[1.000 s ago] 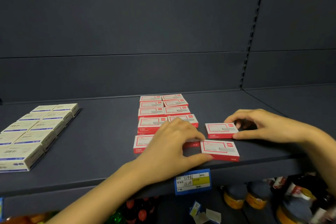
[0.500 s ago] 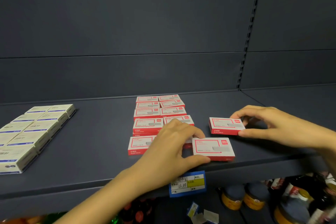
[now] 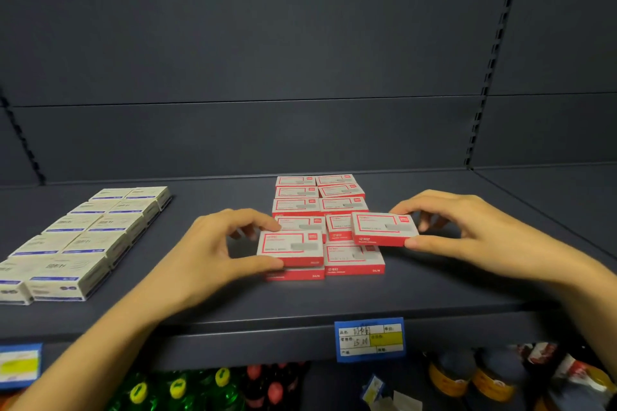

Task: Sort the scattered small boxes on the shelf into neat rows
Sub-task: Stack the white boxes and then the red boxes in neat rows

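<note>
On the dark shelf (image 3: 434,290), red-and-white small boxes (image 3: 297,192) lie in two rows running to the back wall. The left hand (image 3: 207,253) pinches a red box (image 3: 290,245), thumb on its near edge and curled fingers on its far edge, directly over the front-left box. The right hand (image 3: 474,233) pinches a second red box (image 3: 384,228) likewise, slightly tilted above the right row. White-and-blue boxes (image 3: 100,227) sit well apart at left. A blue price label (image 3: 369,339) hangs on the shelf's front edge.
</note>
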Motion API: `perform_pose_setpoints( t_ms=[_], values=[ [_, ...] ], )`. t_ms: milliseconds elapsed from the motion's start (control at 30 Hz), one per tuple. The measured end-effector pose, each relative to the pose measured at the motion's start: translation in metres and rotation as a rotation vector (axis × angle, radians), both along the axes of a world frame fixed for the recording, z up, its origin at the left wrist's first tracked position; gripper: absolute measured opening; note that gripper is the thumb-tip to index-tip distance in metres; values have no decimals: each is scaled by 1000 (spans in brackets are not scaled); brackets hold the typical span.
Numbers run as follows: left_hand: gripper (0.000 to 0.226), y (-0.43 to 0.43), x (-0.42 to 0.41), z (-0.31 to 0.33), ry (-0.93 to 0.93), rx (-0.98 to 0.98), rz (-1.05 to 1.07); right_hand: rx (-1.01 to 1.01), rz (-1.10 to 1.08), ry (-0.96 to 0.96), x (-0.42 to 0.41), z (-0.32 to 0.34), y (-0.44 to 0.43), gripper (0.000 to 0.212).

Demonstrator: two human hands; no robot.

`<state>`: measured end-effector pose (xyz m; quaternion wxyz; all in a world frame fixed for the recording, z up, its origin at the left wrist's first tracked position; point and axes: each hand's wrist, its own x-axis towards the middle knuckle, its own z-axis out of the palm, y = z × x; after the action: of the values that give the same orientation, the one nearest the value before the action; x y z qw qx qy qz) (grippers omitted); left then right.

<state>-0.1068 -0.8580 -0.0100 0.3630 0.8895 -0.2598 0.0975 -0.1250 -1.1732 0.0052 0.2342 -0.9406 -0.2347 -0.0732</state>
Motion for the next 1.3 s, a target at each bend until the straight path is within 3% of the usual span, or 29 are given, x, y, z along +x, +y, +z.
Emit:
perform_pose_setpoints(
  t_ms=[267, 667, 767, 900, 933, 1000, 1067, 1167, 1300],
  values=[
    [42, -1, 9, -16, 83, -56, 9, -59, -11, 16, 5, -11, 22, 56],
    [37, -5, 5, -30, -70, -135, 108, 49, -72, -48, 7, -24, 32, 39],
    [50, -7, 4, -30, -38, -288, 117, 316, -124, -36, 7, -29, 39, 44],
    [66, -19, 11, -28, 379, -662, 57, 924, -237, 267, 17, -40, 53, 56],
    [63, -23, 12, -30, 422, -675, 43, 1020, -229, 333, 18, -44, 55, 55],
    [42, -31, 14, -32, 451, -671, 32, 1087, -234, 407, 21, -47, 62, 43],
    [45, -39, 17, -33, 545, -722, -37, 1107, -256, 444, 24, -49, 70, 27],
    [51, -47, 23, -37, 619, -877, -51, 1121, -241, 443, 24, -57, 79, 38],
    [43, -51, 23, -37, 647, -916, 4, 1133, -232, 482, 22, -58, 83, 33]
  ],
)
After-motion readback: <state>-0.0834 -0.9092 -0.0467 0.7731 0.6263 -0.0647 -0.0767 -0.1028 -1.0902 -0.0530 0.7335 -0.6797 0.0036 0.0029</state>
